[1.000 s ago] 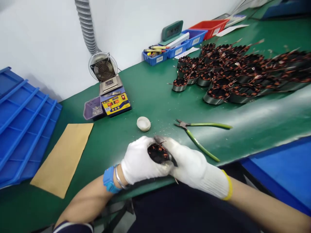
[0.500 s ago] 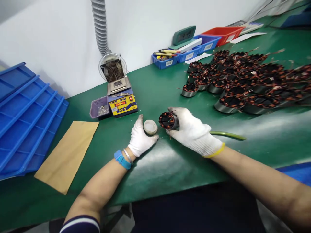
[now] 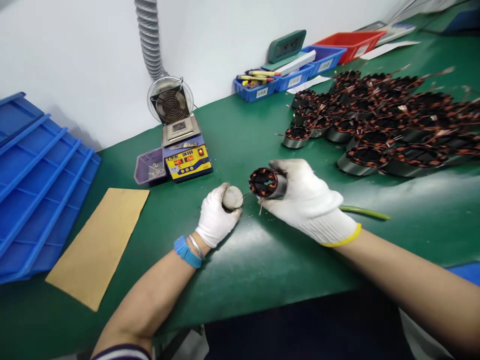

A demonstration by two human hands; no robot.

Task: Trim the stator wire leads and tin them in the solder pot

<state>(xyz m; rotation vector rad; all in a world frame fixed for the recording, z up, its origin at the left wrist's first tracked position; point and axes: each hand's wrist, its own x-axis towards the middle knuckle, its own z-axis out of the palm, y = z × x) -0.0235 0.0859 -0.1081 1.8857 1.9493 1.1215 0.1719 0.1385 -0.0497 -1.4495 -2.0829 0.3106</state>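
Left hand [image 3: 216,216], white glove: fingers curled round a small white pot [image 3: 233,197], low over the green mat [image 3: 262,260]. Cannot tell whether the pot rests on the mat or is lifted.

Right hand [image 3: 305,200], white glove: closed on a wound stator [image 3: 265,182], held on its side, open end toward the pot. Thin copper leads [image 3: 260,206] hang from its near edge, just beside the pot and apart from it.

Step in hand, by my reading: bringing the leads to the pot. The next move calls for a steady pot and fine aim with the fine, springy wire.

Around: a green tool handle [image 3: 363,212] lies behind the right wrist, partly hidden. A yellow-faced heater unit [image 3: 185,160] with fan [image 3: 170,100] and purple tray [image 3: 148,167] stands beyond the left hand. A heap of stators [image 3: 375,120] lies far right, brown paper [image 3: 99,242] and blue trays [image 3: 33,185] lie left. Nothing stands between pot and stator.
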